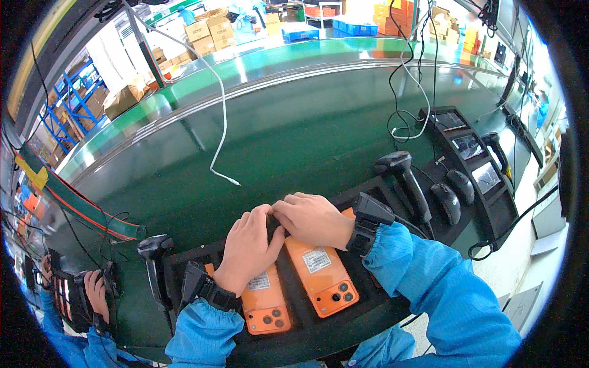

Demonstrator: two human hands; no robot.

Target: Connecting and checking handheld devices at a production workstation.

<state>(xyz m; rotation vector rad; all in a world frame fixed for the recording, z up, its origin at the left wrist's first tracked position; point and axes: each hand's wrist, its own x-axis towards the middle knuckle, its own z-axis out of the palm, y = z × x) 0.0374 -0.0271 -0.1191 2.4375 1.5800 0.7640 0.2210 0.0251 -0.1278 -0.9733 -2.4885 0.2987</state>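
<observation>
My left hand (248,245) and my right hand (313,221) meet at the fingertips above the far ends of two orange phones. Both have their fingers bent and drawn together; anything between them is hidden. The left phone (265,306) and the right phone (322,279) lie back up in a black slotted tray (299,303), camera blocks toward me. Each carries a white label (318,260). Slivers of orange show beside my left wrist and under my right hand. Black devices are strapped to both wrists.
Black handheld scanners stand left (156,264) and right (408,184) of the tray. Two black mice (446,202) and a black holder with small screens (469,147) are at right. A white cable (222,122) hangs over the green bench (172,178). Another person's hand (96,293) is at far left.
</observation>
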